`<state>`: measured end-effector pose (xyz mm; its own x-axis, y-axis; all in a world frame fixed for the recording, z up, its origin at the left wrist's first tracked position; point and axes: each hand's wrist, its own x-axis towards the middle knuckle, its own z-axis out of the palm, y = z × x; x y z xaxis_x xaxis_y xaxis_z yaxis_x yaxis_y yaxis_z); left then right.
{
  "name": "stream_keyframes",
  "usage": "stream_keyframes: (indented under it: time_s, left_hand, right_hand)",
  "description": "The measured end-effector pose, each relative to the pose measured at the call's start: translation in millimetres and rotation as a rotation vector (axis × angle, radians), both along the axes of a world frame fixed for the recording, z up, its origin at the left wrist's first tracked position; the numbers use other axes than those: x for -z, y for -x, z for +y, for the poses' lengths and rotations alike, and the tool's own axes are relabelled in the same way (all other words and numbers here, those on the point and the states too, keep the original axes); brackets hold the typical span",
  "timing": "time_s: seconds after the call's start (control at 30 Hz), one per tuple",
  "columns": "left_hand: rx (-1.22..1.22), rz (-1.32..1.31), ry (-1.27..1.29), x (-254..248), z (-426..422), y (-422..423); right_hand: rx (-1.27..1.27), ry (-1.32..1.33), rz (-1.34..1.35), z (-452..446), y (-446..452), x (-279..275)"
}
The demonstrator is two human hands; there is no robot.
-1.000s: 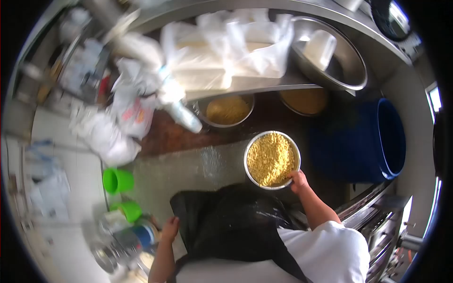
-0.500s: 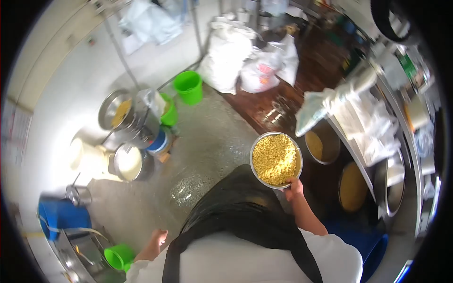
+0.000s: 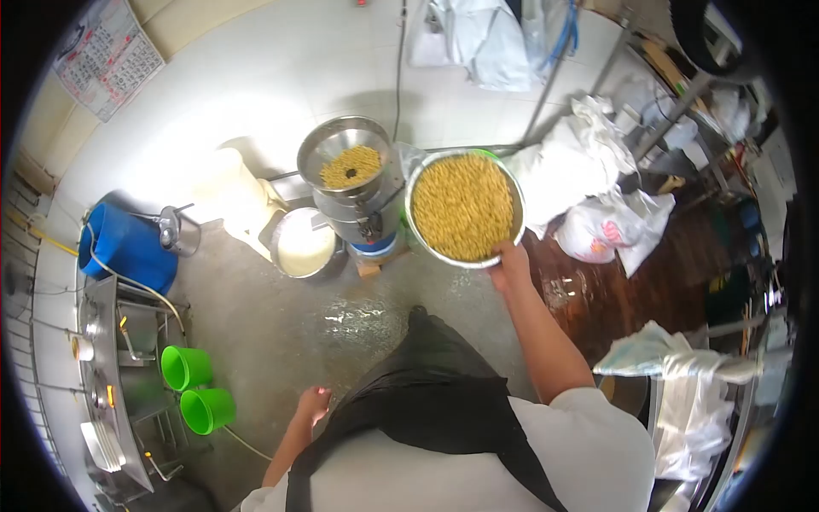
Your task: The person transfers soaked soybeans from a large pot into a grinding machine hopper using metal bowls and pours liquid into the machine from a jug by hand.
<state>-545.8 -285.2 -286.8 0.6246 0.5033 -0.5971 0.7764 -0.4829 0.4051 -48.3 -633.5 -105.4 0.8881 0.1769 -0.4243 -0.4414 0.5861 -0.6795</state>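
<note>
My right hand (image 3: pixel 510 266) grips the near rim of a round metal bowl (image 3: pixel 421 245), thumb over the edge. The bowl is heaped with yellow beans (image 3: pixel 461 207) that look like soybeans. It is held out in front of me, just right of a grinding machine (image 3: pixel 348 224). The grinder's wide metal hopper (image 3: pixel 337 136) has more of these beans at its bottom, around a dark hole. My left hand (image 3: pixel 316 404) hangs low by my side with its fingers curled, nothing visible in it. A pot (image 3: pixel 278 256) of creamy white liquid stands left of the grinder.
A blue barrel (image 3: pixel 141 256) stands at the left wall. Two green buckets (image 3: pixel 205 412) sit beside a metal sink counter (image 3: pixel 119 375). White sacks (image 3: pixel 572 162) lie to the right on brown flooring. The grey floor (image 3: pixel 358 320) looks wet.
My view has turned left, towards the grinder. My right arm has stretched forward, bringing the bowl of beans close beside the hopper. My left hand stays low.
</note>
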Motion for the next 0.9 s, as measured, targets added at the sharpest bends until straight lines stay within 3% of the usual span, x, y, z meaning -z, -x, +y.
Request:
stream_keyframes:
  time_s: [0.07,0.13,0.17,0.23,0.27,0.3,0.33,0.37,0.43,0.47,0.53,0.67,0.77,0.83,0.87,0.9]
  left_hand:
    - [0.05,0.012,-0.115,-1,7,15]
    - [-0.234,0.095,0.286,-12,6,31]
    - [-0.251,0.092,0.288,-18,3,31]
    - [-0.489,0.345,0.222,-29,-3,31]
    - [-0.59,0.269,0.293,59,9,98]
    - [-0.693,0.192,0.365,103,14,134]
    - [-0.794,0.117,0.435,98,13,140]
    - [-0.599,0.118,0.299,101,10,134]
    - [-0.23,0.152,-0.053,82,-2,111]
    - [-0.241,0.153,-0.05,89,-5,116]
    - [0.091,0.176,-0.097,108,-2,123]
    - [-0.085,0.254,-0.01,111,11,127]
    - [0.116,0.23,-0.03,117,28,125]
    - [0.549,0.096,-0.193,122,73,109]
    - [0.166,0.215,0.094,76,87,77]
    - [-0.263,0.306,0.269,-52,90,-7]
  right_hand:
    - [-0.095,0.07,-0.139,60,-39,-49]
    - [-0.17,0.011,-0.299,116,-80,-59]
    - [-0.188,0.009,-0.3,144,-95,-67]
    - [-0.171,0.181,-0.421,194,-118,-85]
    - [-0.189,0.178,-0.423,216,-133,-82]
    - [-0.137,0.489,-0.633,238,-148,-70]
    - [-0.076,0.799,-0.841,256,-159,-61]
    - [-0.091,0.792,-0.848,272,-165,-57]
    - [-0.081,1.067,-1.05,296,-170,-51]
    - [-0.092,1.063,-1.055,304,-169,-52]
    - [-0.253,1.135,-1.039,311,-165,-59]
    - [-0.183,1.368,-1.365,318,-164,-59]
    - [-0.196,1.432,-1.535,312,-152,-101]
    - [0.021,1.274,-1.647,304,-149,-120]
    - [0.041,1.19,-1.572,301,-146,-133]
    - [0.045,1.206,-1.562,301,-149,-132]
